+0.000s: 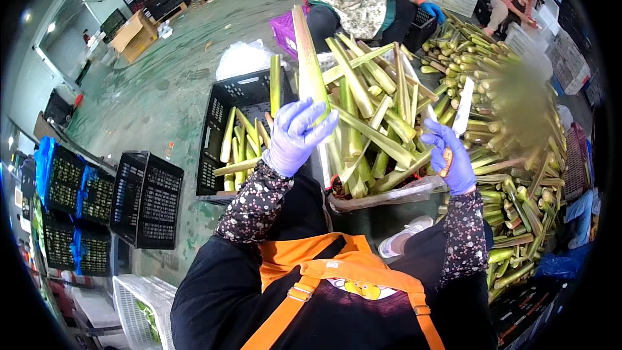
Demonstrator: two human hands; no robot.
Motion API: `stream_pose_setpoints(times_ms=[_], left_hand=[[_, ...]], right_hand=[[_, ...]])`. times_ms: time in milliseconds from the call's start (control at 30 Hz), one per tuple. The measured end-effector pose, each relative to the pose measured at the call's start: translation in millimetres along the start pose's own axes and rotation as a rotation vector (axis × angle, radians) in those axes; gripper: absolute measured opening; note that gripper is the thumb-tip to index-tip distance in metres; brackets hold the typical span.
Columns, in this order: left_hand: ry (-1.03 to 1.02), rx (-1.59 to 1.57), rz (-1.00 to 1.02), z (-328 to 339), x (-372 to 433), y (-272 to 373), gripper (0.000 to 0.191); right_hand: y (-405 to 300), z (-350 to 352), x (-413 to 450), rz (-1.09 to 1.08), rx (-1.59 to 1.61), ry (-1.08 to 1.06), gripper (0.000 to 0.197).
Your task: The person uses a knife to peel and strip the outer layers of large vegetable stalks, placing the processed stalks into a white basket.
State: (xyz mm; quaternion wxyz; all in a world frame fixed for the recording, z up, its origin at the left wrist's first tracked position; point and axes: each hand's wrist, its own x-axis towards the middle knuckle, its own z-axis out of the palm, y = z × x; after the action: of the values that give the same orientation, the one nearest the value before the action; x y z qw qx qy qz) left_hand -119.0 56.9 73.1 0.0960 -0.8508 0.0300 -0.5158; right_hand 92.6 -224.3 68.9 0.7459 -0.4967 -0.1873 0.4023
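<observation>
My left hand (pixel 301 136), in a purple glove, grips a thick pale-green vegetable stalk (pixel 307 53) near its lower end. The stalk points up and away from me. In my purple-gloved right hand (pixel 452 158) is a knife (pixel 464 107) with an orange-brown handle, its broad blade tilted upward. Between my hands sits a lined white crate (pixel 384 197) heaped with long sheath-like green pieces (pixel 371 141). Left of it, a black plastic crate (pixel 209 155) holds several upright green stalks (pixel 238 141), partly hidden by my left hand and forearm.
A large pile of stalks (pixel 515 204) covers the floor on my right. Across the crate sits a person (pixel 352 9) in blue gloves. Another person (pixel 517 5) bends down at upper right. Black crates (pixel 146 199) stand at left, a purple crate (pixel 286 31) beyond the white bag (pixel 243 58).
</observation>
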Motion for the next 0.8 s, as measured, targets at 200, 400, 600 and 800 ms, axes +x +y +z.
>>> stream_pose_setpoints(times_ms=[200,400,600,800], left_hand=[[-0.05,0.053,0.258,-11.4,-6.2,44.6,0.052],[-0.245,-0.342,0.297,6.7,-5.0,63.3,0.06],[-0.475,-1.661,-1.279,41.2,-34.3,60.3,0.043],[-0.703,-2.38,-1.421,40.4,-21.2,79.1,0.072]], right_hand=[[28.3,78.7,20.3,0.04,0.007,-0.318,0.058],[26.1,98.8,28.7,0.095,0.072,-0.26,0.059],[44.7,73.6,30.8,0.049,0.163,-0.268,0.062],[48.8,83.9,25.3,0.064,0.16,-0.203,0.056]])
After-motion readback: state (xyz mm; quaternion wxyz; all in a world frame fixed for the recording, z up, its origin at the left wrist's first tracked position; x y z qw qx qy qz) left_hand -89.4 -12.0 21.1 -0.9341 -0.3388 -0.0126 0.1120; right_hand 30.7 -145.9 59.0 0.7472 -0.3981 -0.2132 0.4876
